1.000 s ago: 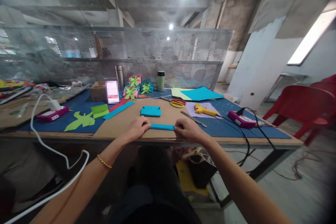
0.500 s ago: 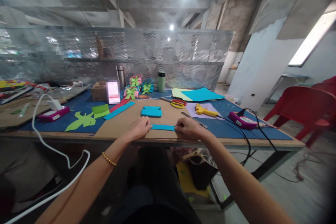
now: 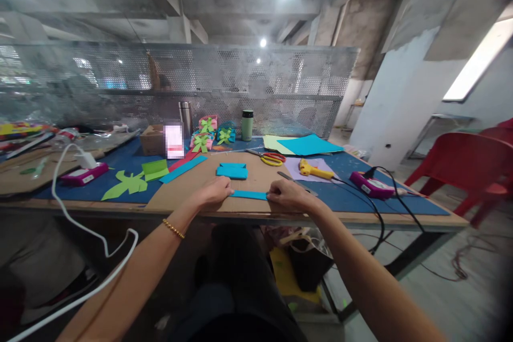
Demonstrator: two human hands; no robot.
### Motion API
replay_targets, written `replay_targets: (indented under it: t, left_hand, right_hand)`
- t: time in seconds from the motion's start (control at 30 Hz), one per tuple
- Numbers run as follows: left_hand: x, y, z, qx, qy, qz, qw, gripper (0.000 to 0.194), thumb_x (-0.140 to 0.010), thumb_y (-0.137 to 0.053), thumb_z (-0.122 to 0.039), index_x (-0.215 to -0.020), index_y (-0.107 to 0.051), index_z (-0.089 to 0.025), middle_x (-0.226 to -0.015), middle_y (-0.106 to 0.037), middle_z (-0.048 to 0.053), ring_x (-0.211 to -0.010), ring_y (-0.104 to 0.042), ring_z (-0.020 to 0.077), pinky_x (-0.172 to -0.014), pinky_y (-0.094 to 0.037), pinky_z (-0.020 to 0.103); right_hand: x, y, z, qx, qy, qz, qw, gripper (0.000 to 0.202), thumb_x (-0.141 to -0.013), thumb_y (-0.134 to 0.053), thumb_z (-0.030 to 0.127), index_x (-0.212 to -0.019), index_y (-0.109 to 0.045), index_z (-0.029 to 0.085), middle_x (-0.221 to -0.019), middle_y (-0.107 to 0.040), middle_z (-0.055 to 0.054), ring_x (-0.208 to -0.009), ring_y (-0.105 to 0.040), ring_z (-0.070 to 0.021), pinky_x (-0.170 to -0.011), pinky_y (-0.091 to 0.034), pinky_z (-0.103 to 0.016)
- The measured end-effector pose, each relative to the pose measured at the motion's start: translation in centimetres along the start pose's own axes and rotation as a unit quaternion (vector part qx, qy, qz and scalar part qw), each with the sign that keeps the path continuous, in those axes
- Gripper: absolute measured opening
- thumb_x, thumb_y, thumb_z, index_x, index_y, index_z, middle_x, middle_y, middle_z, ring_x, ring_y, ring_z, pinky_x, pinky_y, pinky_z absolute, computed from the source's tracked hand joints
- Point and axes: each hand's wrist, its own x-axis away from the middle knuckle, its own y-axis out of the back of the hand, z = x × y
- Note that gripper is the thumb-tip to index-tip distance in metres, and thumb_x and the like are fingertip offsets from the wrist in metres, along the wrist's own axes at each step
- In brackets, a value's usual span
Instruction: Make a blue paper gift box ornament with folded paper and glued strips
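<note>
A narrow blue paper strip (image 3: pixel 250 195) stretches left to right over the cardboard sheet (image 3: pixel 184 199), close to the table's front edge. Its left end is pinched in my left hand (image 3: pixel 216 192), fingers closed. At the other end my right hand (image 3: pixel 289 195) also has its fingers closed on the strip. Just beyond the strip lies a folded blue paper box (image 3: pixel 232 171). A grey blade-like tool (image 3: pixel 296 183) lies past my right hand. Farther back are yellow-and-red-handled scissors (image 3: pixel 273 158).
A yellow glue gun (image 3: pixel 315 170) rests on purple paper at right, its cord running to a purple power strip (image 3: pixel 372 185). Green paper pieces (image 3: pixel 128 184) and another blue strip (image 3: pixel 183 170) lie left. Behind stand bow-topped boxes (image 3: pixel 202 142) and a green bottle (image 3: pixel 247 125).
Both hands keep hold of the strip's ends in nearly the same place. My left forearm has shifted slightly right, and the whole view has moved a little.
</note>
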Motion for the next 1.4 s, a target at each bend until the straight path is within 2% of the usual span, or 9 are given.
replay_targets:
  t: [0.27,0.47,0.6,0.7,0.97,1.1,1.2,1.3,1.4]
  left_hand:
    - [-0.3,0.0,-0.4,-0.013,0.008,0.002,1.000,0.020,-0.091,-0.055,-0.029,-0.074,-0.056,-0.018,-0.088,-0.067,0.008,-0.085,-0.062,0.0222,-0.066,-0.039,0.029]
    - [0.8,-0.2,-0.7,-0.026,0.002,-0.024,0.999,0.015,-0.094,-0.053,-0.030,-0.091,-0.059,-0.017,-0.102,-0.066,0.011,-0.097,-0.061,0.0237,-0.079,-0.043,0.031]
    - [1.3,-1.6,-0.8,-0.159,-0.032,-0.154,0.975,0.017,-0.094,-0.054,-0.030,-0.100,-0.061,-0.016,-0.107,-0.063,0.015,-0.104,-0.057,0.0301,-0.086,-0.041,0.041]
    - [1.4,-2.7,-1.2,-0.256,-0.107,-0.217,0.936,0.020,-0.096,-0.044,-0.015,-0.105,-0.062,-0.015,-0.109,-0.062,0.018,-0.104,-0.056,0.0307,-0.085,-0.040,0.043]
    - [1.9,-2.5,-2.2,-0.297,-0.205,-0.123,0.925,0.028,-0.096,-0.037,-0.007,-0.106,-0.062,-0.013,-0.103,-0.065,0.013,-0.094,-0.061,0.0251,-0.078,-0.041,0.037]
    - [3.5,-2.3,-3.0,-0.309,-0.211,-0.125,0.919,0.045,-0.096,-0.040,-0.009,-0.137,-0.051,-0.023,-0.100,-0.065,0.010,-0.087,-0.062,0.0219,-0.074,-0.040,0.034]
    - [4.3,-2.3,-3.8,-0.309,-0.203,-0.119,0.921,0.052,-0.094,-0.048,-0.013,-0.144,-0.046,-0.029,-0.098,-0.064,0.010,-0.087,-0.061,0.0229,-0.074,-0.039,0.034]
    - [4.4,-2.4,-4.3,-0.294,-0.188,-0.118,0.930,0.049,-0.096,-0.047,-0.014,-0.141,-0.050,-0.033,-0.095,-0.063,0.010,-0.087,-0.060,0.0242,-0.076,-0.039,0.035]
    - [4.4,-2.6,-4.2,-0.297,-0.183,-0.129,0.928,0.053,-0.097,-0.043,-0.013,-0.144,-0.046,-0.036,-0.099,-0.063,0.011,-0.092,-0.059,0.0247,-0.079,-0.040,0.034]
  right_hand:
    - [0.0,-0.2,0.0,0.008,-0.011,-0.002,1.000,0.017,-0.085,-0.060,0.026,-0.084,-0.073,0.015,-0.086,-0.073,-0.007,-0.076,-0.062,-0.0169,-0.061,-0.035,-0.025]
    - [0.8,-0.3,-1.1,-0.018,-0.042,-0.018,0.999,0.012,-0.084,-0.063,0.030,-0.085,-0.066,0.018,-0.086,-0.070,-0.006,-0.078,-0.061,-0.0183,-0.061,-0.034,-0.025]
    - [1.0,-0.7,-2.2,-0.028,-0.036,-0.034,0.998,0.007,-0.085,-0.062,0.025,-0.087,-0.064,0.018,-0.086,-0.069,-0.005,-0.078,-0.061,-0.0183,-0.063,-0.035,-0.025]
    - [1.2,-1.0,-2.7,-0.036,-0.025,-0.042,0.998,0.007,-0.085,-0.060,0.021,-0.089,-0.065,0.018,-0.087,-0.069,-0.004,-0.078,-0.060,-0.0179,-0.063,-0.035,-0.025]
    - [1.9,-1.8,-3.3,-0.077,-0.009,-0.084,0.994,0.007,-0.085,-0.060,0.016,-0.090,-0.065,0.017,-0.088,-0.069,-0.004,-0.080,-0.060,-0.0168,-0.069,-0.038,-0.025]
    - [2.1,-1.7,-3.1,-0.073,-0.007,-0.084,0.994,0.005,-0.086,-0.062,0.016,-0.090,-0.065,0.018,-0.088,-0.069,-0.003,-0.079,-0.060,-0.0163,-0.068,-0.037,-0.025]
    - [2.6,-1.5,-2.8,-0.041,-0.006,-0.096,0.995,0.004,-0.088,-0.062,0.018,-0.090,-0.065,0.018,-0.088,-0.069,-0.004,-0.079,-0.059,-0.0167,-0.068,-0.036,-0.026]
    - [3.6,-1.9,-1.8,0.065,-0.009,-0.174,0.983,0.012,-0.094,-0.055,0.019,-0.089,-0.066,0.017,-0.092,-0.068,-0.008,-0.085,-0.058,-0.0206,-0.072,-0.035,-0.030]
    - [5.0,-3.2,0.5,0.160,0.029,-0.279,0.947,0.017,-0.096,-0.051,0.018,-0.095,-0.068,0.016,-0.104,-0.067,-0.013,-0.095,-0.055,-0.0261,-0.080,-0.036,-0.036]
